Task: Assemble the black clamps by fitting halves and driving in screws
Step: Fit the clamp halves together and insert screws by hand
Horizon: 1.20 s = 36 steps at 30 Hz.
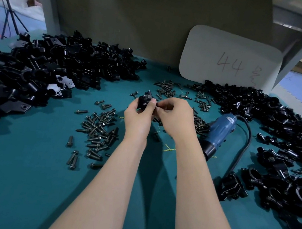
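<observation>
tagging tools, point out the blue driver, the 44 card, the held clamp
blue driver (221,128): head view, blue body
44 card (232,49): head view, above the digits
held clamp (145,99): head view, exposed top

Two hands are showing: the left hand (140,115) and the right hand (178,118), with one clamp (145,99) sitting in the left. One blue driver (221,129) is lying on the tabletop (16,182), and one white card (230,57) is leaning behind. Two black heaps are flanking them, a left heap (39,77) and a right heap (280,144). The screws (100,132) are lying loose, too many to count.
</observation>
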Each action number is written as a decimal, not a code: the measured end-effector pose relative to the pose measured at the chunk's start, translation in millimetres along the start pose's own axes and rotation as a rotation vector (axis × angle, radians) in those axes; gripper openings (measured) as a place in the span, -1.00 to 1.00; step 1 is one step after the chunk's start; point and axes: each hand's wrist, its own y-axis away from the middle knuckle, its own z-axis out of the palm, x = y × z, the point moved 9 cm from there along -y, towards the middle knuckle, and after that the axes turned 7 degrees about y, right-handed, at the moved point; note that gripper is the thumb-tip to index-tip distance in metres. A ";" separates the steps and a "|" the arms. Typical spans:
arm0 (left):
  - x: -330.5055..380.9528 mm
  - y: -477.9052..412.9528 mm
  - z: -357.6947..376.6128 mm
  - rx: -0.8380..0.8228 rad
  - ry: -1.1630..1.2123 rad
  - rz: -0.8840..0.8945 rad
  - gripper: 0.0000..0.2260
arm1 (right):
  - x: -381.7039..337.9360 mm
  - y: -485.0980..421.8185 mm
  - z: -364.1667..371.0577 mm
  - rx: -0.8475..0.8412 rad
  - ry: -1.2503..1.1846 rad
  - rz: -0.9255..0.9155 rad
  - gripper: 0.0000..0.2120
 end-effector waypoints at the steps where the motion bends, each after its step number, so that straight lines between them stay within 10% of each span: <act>1: 0.8 0.3 1.4 -0.009 -0.012 0.010 -0.94 | 1.1 0.2 -0.1 0.004 -0.011 0.011 -0.93; 13: 8.6 1.8 10.9 -0.062 -0.385 0.261 -0.86 | 15.3 0.7 -0.6 0.037 0.160 0.084 -0.72; 36: 4.3 1.5 8.6 -0.073 -0.265 0.150 -0.91 | 7.2 6.7 13.1 -0.135 0.153 0.062 -0.54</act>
